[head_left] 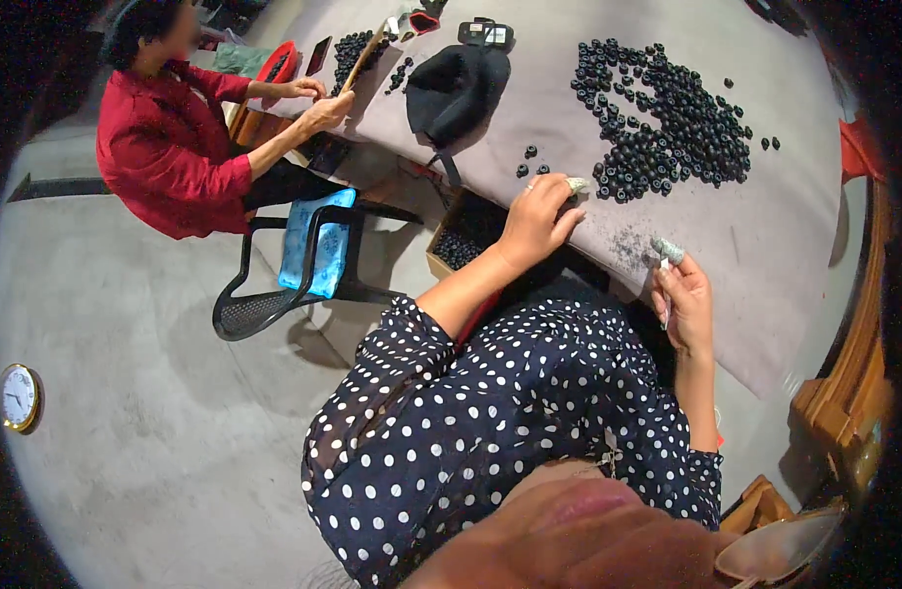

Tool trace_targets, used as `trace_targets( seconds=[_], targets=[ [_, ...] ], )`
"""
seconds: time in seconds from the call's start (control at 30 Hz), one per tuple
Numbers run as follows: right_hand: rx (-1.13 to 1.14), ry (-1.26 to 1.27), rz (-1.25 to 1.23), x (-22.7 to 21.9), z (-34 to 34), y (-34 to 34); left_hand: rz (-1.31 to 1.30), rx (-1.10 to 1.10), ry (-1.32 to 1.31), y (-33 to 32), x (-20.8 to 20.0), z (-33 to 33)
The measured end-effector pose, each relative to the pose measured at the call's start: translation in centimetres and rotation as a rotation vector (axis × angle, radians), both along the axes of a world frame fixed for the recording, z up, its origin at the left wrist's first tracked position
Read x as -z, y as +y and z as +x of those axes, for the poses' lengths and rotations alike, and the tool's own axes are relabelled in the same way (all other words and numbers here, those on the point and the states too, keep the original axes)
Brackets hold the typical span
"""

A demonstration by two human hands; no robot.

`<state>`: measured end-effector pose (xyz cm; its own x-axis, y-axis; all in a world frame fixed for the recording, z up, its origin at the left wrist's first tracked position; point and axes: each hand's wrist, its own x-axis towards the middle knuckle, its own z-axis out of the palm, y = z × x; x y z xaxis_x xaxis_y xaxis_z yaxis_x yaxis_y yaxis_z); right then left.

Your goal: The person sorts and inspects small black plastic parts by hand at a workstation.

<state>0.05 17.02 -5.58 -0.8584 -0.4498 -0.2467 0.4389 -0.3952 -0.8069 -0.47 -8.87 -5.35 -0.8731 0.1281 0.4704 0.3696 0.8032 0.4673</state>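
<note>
My left hand (537, 224) is over the table's near edge, fingers curled together, a pale wrap (576, 185) on one fingertip. Whatever it pinches is hidden or too small to name. My right hand (688, 302), further right, is closed on a thin pale strip-like tool (666, 306); one of its fingers also wears a pale wrap (669, 251). Beyond both hands spreads a pile of small black round parts (679, 128). A few loose black parts (530, 151) lie just past my left hand. Dark crumbs (631, 247) dot the cloth between my hands.
An open cardboard box (441, 267) of black parts is below the table edge. Left of the pile lies a black cloth bag or cap (453, 96). A co-worker in red (181, 147) holds a wooden stick by another pile (353, 54). A black chair (264, 304) stands behind.
</note>
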Motion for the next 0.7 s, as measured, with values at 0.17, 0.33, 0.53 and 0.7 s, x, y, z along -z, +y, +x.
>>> trace_targets(
  seconds=[0.17,0.33,0.53,0.7],
  targets=[
    [0.013,0.002,0.031,0.17,0.03,-0.13,0.035,-0.01,0.006,0.01,-0.26,0.07],
    [-0.003,-0.011,-0.01,0.11,0.08,0.09,0.046,-0.012,-0.021,0.16,-0.2,-0.06],
    [-0.003,-0.002,0.002,0.26,0.15,0.19,-0.03,0.013,-0.034,0.15,0.11,-0.47],
    [-0.006,0.016,-0.015,0.65,0.04,0.2,0.048,-0.056,0.048,0.02,-0.25,-0.49]
  ],
)
